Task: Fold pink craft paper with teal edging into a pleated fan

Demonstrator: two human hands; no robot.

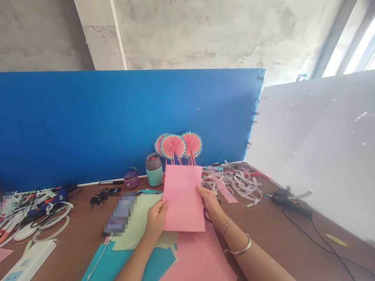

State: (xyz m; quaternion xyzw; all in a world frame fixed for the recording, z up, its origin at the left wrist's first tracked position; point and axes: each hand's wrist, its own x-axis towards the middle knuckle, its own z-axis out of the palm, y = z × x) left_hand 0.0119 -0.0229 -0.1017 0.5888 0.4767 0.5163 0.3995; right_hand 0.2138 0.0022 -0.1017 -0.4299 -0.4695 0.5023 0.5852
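A blue partition (117,125) backs both hands (155,222) (209,203), holding what is probably pink card (183,199).

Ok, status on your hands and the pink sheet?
Left hand and right hand holding pink paper sheet by its side edges. Paper fans standing beyond it.

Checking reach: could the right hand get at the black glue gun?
Probably yes: the right hand holds pink paper, but only loose paper strips lie beside its way to the black glue gun.
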